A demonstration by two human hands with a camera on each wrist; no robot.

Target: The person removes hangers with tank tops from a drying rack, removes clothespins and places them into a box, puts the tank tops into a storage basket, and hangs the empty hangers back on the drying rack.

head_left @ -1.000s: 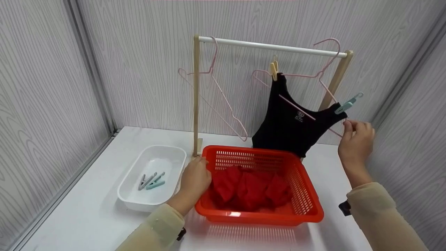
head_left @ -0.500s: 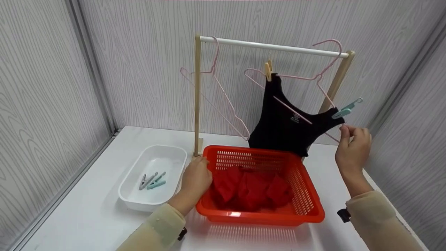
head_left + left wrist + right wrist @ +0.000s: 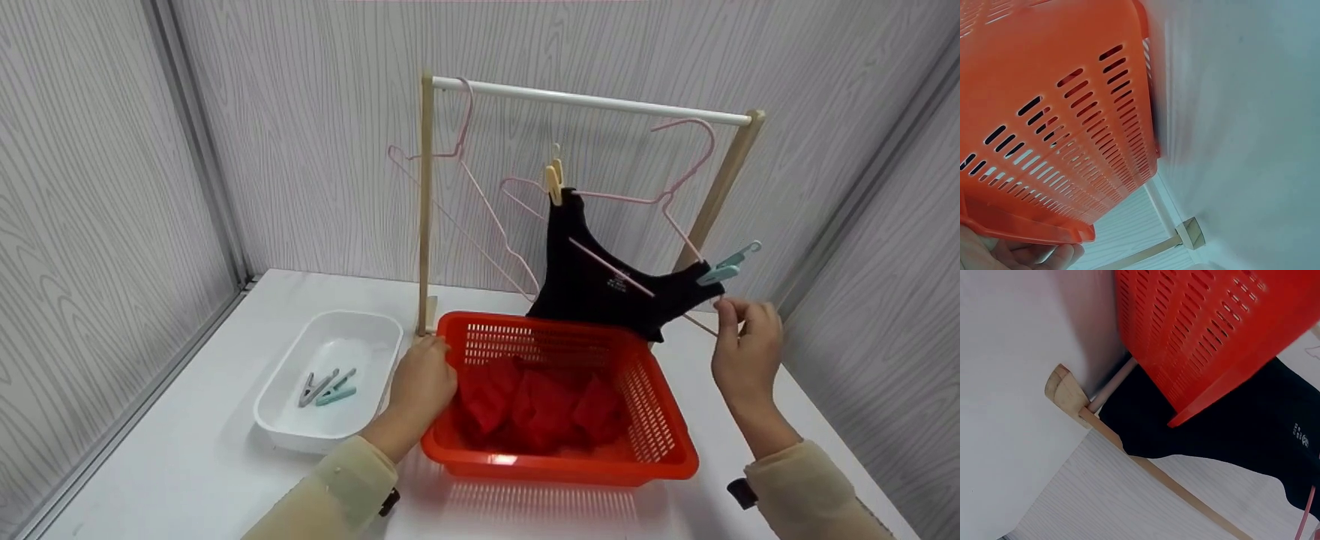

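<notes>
My right hand [image 3: 750, 352] pinches the lower right end of a pink clothes hanger [image 3: 615, 197]. On that hanger hangs a black sleeveless top [image 3: 592, 300], clipped by a yellow clothespin [image 3: 554, 184] at one strap and a teal clothespin [image 3: 721, 274] at the other. The hanger's hook shows just below the white rail, apart from it. The top's lower edge drops behind a red basket [image 3: 562, 470], as the right wrist view shows too. My left hand [image 3: 424, 382] grips the basket's left rim; its fingers [image 3: 1058, 256] curl under that rim. Red cloth [image 3: 540, 409] lies inside.
A small drying rack with a white rail [image 3: 592, 100] and wooden posts [image 3: 424, 217] stands behind the basket. Another pink hanger [image 3: 484, 206] hangs at the rail's left end. To the left, a white tray [image 3: 274, 375] holds grey and teal clothespins [image 3: 328, 388].
My right hand has moved down and slightly left, bringing the hanger and black top with it. The hook has come off the rail and below it. My left hand stays on the basket.
</notes>
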